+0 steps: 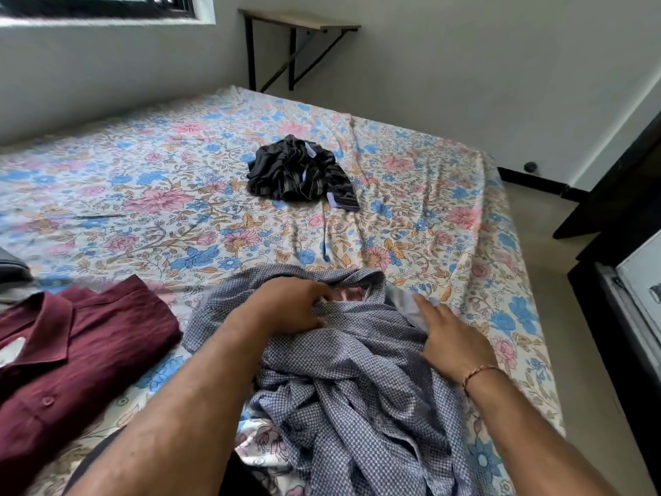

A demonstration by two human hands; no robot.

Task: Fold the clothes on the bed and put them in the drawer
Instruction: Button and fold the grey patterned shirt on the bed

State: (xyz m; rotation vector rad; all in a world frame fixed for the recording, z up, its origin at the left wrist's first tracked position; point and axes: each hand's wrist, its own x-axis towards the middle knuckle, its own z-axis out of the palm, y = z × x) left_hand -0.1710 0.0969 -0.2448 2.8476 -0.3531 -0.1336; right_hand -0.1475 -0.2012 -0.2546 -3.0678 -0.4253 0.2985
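Note:
A crumpled blue-and-white checked shirt (350,388) lies on the near side of the bed (143,180). My left hand (289,306) grips the fabric near its collar, fingers curled into the cloth. My right hand (447,338) lies on the shirt's right side with the index finger stretched out and the other fingers tucked into the cloth. A folded maroon shirt (71,359) rests at the near left. A crumpled dark striped garment (300,173) sits in the middle of the bed.
The bed has a floral sheet and its right edge drops to a tiled floor (558,266). Dark furniture (622,245) stands at the right. A small wall shelf (300,23) hangs in the far corner. A grey item (14,270) lies at the left edge.

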